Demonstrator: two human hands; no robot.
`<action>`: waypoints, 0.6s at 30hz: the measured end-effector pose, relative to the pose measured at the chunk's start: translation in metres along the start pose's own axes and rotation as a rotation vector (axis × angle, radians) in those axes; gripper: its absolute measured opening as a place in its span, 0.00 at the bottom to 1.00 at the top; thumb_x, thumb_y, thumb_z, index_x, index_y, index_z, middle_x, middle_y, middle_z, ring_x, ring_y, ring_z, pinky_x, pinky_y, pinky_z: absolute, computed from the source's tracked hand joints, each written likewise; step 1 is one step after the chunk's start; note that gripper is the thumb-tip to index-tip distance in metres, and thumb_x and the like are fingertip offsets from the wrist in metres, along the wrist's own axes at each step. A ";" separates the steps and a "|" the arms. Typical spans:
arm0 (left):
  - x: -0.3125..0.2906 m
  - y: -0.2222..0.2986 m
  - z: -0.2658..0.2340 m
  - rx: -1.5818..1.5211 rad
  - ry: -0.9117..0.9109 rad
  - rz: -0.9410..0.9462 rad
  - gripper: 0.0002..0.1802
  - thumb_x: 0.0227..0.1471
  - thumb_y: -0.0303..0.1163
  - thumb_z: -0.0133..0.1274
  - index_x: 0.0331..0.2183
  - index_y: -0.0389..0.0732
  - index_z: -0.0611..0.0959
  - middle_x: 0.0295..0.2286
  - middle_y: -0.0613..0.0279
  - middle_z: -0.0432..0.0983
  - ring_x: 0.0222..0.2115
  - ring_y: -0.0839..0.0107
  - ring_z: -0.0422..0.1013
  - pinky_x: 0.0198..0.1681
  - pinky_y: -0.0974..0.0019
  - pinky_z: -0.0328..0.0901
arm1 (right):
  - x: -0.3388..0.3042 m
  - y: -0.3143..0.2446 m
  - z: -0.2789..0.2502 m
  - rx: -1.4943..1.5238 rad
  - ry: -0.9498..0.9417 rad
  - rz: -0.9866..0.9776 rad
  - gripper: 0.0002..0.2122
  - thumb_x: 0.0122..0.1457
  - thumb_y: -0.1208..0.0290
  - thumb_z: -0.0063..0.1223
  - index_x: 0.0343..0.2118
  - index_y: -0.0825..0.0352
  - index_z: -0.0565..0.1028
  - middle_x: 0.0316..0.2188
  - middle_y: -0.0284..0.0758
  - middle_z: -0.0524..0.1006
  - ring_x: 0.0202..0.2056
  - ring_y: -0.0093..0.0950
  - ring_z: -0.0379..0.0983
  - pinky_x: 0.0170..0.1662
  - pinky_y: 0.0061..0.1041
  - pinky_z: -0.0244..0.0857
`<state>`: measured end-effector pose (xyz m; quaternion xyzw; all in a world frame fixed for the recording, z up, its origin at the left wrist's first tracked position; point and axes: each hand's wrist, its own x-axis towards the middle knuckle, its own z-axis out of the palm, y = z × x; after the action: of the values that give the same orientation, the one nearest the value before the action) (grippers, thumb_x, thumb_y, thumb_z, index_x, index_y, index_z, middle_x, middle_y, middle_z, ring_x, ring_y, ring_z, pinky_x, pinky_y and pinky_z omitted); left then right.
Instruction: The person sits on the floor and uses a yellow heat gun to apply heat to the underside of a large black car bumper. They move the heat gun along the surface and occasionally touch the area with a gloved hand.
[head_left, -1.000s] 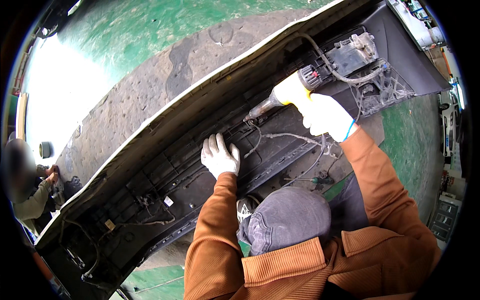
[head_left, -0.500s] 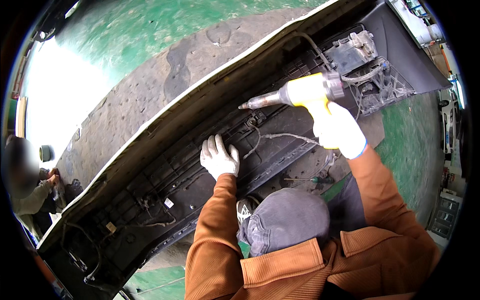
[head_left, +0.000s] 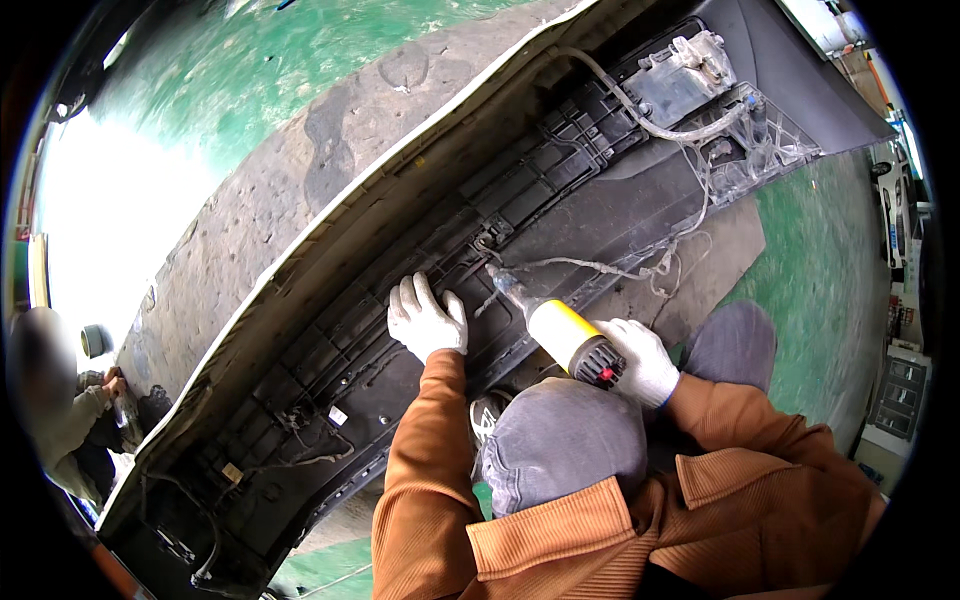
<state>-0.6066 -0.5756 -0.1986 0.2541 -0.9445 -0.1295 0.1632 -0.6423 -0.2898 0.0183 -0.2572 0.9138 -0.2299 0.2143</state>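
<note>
A long black plastic car bumper [head_left: 590, 222] with inner ribs and a pale outer edge lies diagonally before me. My left hand [head_left: 427, 316], in a white glove, rests on its ribbed inside with the fingers stretched out. My right hand [head_left: 643, 362], gloved too, is wrapped round the grip of a yellow pistol-grip power tool [head_left: 562, 330]. This tool has a narrow tapered nozzle and a black ribbed end cap with a red spot. Its tip points at the bumper's inner side beside a wire harness [head_left: 580, 266]; whether it touches is unclear. The tool's body partly hides my right fingers.
Brackets and a grey box-like part [head_left: 685, 75] sit at the bumper's far right end. A worn grey mat [head_left: 290, 190] covers part of the green floor [head_left: 815, 260]. Another person [head_left: 75, 430] is at the left edge. A grey cabinet [head_left: 895, 400] stands at the right.
My right hand has come down and nearer with the power tool. The nozzle has swung from pointing left to pointing up-left at the bumper. My left hand stays on the bumper.
</note>
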 end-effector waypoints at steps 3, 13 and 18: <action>0.000 0.000 0.001 0.002 0.013 0.005 0.33 0.50 0.42 0.63 0.58 0.43 0.80 0.58 0.53 0.75 0.62 0.48 0.66 0.65 0.42 0.58 | 0.005 -0.004 -0.002 -0.017 0.010 0.014 0.30 0.47 0.62 0.73 0.54 0.64 0.76 0.42 0.43 0.80 0.45 0.48 0.77 0.51 0.44 0.71; 0.002 0.001 -0.002 0.002 -0.027 -0.014 0.35 0.49 0.42 0.64 0.58 0.43 0.80 0.58 0.53 0.74 0.62 0.48 0.66 0.65 0.42 0.58 | 0.006 0.000 0.000 -0.019 0.002 -0.019 0.32 0.46 0.61 0.75 0.55 0.63 0.76 0.42 0.43 0.80 0.45 0.47 0.77 0.51 0.43 0.70; 0.003 0.003 -0.005 -0.003 0.005 -0.008 0.33 0.49 0.42 0.63 0.57 0.43 0.81 0.56 0.53 0.76 0.61 0.48 0.68 0.64 0.42 0.60 | 0.006 0.001 0.002 -0.027 0.003 -0.025 0.32 0.46 0.61 0.75 0.55 0.64 0.75 0.42 0.43 0.80 0.46 0.47 0.77 0.51 0.43 0.70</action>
<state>-0.6084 -0.5755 -0.1925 0.2579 -0.9429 -0.1307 0.1655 -0.6464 -0.2932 0.0144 -0.2711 0.9138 -0.2206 0.2067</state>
